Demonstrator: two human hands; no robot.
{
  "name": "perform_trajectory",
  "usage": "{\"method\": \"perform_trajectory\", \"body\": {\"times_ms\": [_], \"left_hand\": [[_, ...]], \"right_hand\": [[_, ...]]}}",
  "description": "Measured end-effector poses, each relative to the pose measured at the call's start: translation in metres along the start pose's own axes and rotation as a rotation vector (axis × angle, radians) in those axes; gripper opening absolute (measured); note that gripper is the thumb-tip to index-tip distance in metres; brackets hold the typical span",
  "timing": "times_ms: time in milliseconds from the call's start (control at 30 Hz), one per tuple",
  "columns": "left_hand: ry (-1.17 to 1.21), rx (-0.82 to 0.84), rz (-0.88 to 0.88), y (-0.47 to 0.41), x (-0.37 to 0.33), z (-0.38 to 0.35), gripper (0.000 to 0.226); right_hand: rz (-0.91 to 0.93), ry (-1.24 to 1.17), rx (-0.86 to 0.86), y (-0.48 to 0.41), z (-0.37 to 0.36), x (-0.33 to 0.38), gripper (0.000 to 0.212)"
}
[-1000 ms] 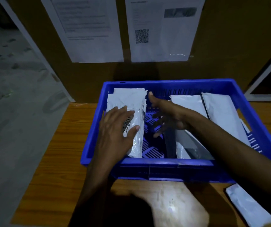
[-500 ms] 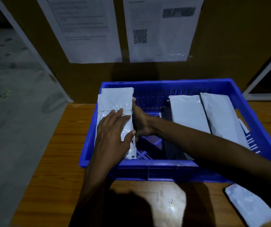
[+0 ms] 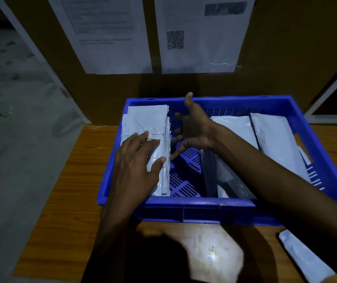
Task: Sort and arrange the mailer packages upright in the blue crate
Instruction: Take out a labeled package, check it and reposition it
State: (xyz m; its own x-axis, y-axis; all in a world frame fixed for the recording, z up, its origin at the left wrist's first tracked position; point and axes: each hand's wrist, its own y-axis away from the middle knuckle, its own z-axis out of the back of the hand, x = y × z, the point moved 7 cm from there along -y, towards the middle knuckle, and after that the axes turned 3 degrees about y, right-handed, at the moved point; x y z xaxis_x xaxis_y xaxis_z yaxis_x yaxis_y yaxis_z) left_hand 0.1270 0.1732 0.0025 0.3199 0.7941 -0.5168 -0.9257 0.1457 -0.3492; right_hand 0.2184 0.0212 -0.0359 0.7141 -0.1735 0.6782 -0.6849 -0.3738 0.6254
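Head camera: the blue crate (image 3: 200,209) sits on the wooden bench (image 3: 65,197). The left hand (image 3: 137,168) lies flat, fingers (image 3: 153,145) spread, pressing the stack of white mailers (image 3: 143,123) against the crate's left wall. The right hand (image 3: 194,129) hovers over the bare middle, fingers splayed, gripping nothing. More mailers (image 3: 273,139) lean at the right; one mailer (image 3: 304,256) lies on the bench outside.

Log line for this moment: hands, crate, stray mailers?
left hand: flat on left mailer stack | right hand: open, empty, above gap | blue crate: right mailers leaning | table: one mailer outside
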Motion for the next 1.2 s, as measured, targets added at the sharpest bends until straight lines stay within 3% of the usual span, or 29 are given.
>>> {"method": "perform_trajectory", "body": {"times_ms": [167, 300, 500, 667, 767, 867, 1067, 1200], "left_hand": [[-0.015, 0.066, 0.026, -0.002, 0.002, -0.002, 0.045], [-0.017, 0.063, 0.017, -0.001, 0.004, -0.002, 0.042], [-0.022, 0.003, -0.019, -0.003, 0.003, 0.002, 0.041], [-0.079, 0.092, 0.046, -0.003, 0.006, -0.011, 0.043], [-0.092, 0.094, 0.039, 0.0, 0.006, -0.014, 0.043], [-0.073, 0.071, 0.037, 0.0, 0.006, -0.011, 0.043], [-0.011, 0.039, 0.018, 0.002, 0.005, -0.007, 0.037], [0.018, 0.031, 0.013, 0.001, 0.004, -0.003, 0.039]], "right_hand": [[-0.076, 0.137, 0.065, 0.005, -0.024, -0.023, 0.096], [-0.098, 0.238, 0.202, -0.009, -0.038, -0.05, 0.109], [-0.089, 0.119, 0.336, -0.01, -0.037, -0.056, 0.106], [-0.185, 0.32, 0.169, -0.006, -0.031, -0.05, 0.111], [-0.066, 0.505, -0.088, -0.011, -0.006, -0.027, 0.106], [0.0, 0.472, -0.241, -0.019, 0.02, -0.017, 0.097], [-0.023, 0.223, -0.312, -0.031, 0.02, -0.027, 0.096], [0.091, 0.249, -0.087, -0.053, -0.024, -0.029, 0.104]]}}
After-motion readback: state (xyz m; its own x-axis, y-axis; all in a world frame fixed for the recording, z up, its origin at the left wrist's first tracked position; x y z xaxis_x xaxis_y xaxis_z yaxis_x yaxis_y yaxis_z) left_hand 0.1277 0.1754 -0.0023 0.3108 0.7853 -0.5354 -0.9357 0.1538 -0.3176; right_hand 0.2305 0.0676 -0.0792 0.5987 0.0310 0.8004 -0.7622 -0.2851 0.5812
